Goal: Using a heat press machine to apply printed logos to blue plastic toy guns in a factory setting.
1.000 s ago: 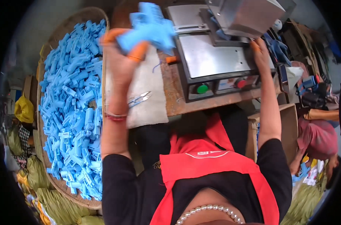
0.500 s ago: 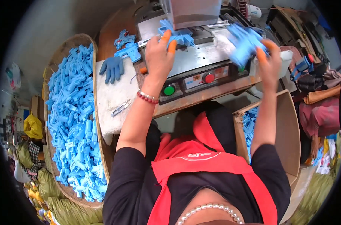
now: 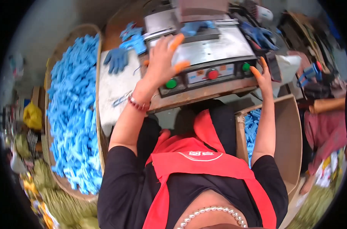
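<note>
My left hand (image 3: pixel 161 61), with orange finger covers, hovers empty over the front left of the machine (image 3: pixel 219 49), its fingers spread near a green button (image 3: pixel 171 83). At the machine's right end, my right hand (image 3: pixel 264 76) has its orange-covered fingers apart beside the other green button (image 3: pixel 246 67); whether it touches the button I cannot tell. A light-blue plastic toy-gun part (image 3: pixel 194 28) lies on the machine's fixture, beneath a pinkish see-through block (image 3: pixel 202 9). Between the two green buttons is a red one (image 3: pixel 212 74).
To the left stands a long basket (image 3: pixel 99 57) heaped with light-blue parts (image 3: pixel 72 114). A cardboard box (image 3: pixel 284 133) holding more parts is by my right arm. On the table's left are a blue glove (image 3: pixel 116 60), snips (image 3: pixel 122 100) on white cloth and several loose parts (image 3: pixel 134 42).
My left hand has let go of the part on the fixture and drawn back. My right hand has moved down to the right-hand button and no longer holds its blue part.
</note>
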Demonstrator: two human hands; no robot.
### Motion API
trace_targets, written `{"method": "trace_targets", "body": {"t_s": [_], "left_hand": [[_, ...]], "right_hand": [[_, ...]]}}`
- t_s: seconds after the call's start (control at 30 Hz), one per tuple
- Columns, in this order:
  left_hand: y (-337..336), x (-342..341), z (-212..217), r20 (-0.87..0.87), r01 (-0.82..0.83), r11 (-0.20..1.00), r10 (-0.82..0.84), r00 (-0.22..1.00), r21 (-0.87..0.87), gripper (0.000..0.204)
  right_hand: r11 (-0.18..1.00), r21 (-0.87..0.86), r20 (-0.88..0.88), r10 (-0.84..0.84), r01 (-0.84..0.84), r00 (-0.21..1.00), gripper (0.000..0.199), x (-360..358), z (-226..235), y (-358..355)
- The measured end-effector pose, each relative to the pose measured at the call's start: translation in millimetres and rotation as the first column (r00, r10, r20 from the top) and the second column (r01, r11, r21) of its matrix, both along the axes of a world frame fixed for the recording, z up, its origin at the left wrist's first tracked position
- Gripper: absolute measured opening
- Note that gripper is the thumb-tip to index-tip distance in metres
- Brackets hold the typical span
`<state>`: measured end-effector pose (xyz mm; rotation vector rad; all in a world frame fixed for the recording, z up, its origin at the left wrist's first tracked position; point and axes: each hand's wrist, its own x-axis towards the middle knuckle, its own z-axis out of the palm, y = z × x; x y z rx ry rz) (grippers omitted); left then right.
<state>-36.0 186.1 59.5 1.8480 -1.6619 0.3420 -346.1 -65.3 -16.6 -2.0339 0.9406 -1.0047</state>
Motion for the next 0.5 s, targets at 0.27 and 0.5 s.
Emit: {"method": "trace_targets", "body": {"t_s": [0.27,0.5], "left_hand": [[69.6,11.1,-43.0,-0.029,0.043,0.992,-0.047,0.998,-0.118,0.059],[257.5,207.0,-64.9,-0.057,-0.753,0.434,0.881,0.471,0.495,0.045]], "right_hand": [[0.988,0.084,0.210,0.108,-0.128,0.972,0.057,4.8,-35.2,-23.4],[0.992,0.104,0.168,-0.092,0.075,0.982,0.042,-11.8,1.9,41.9]]}}
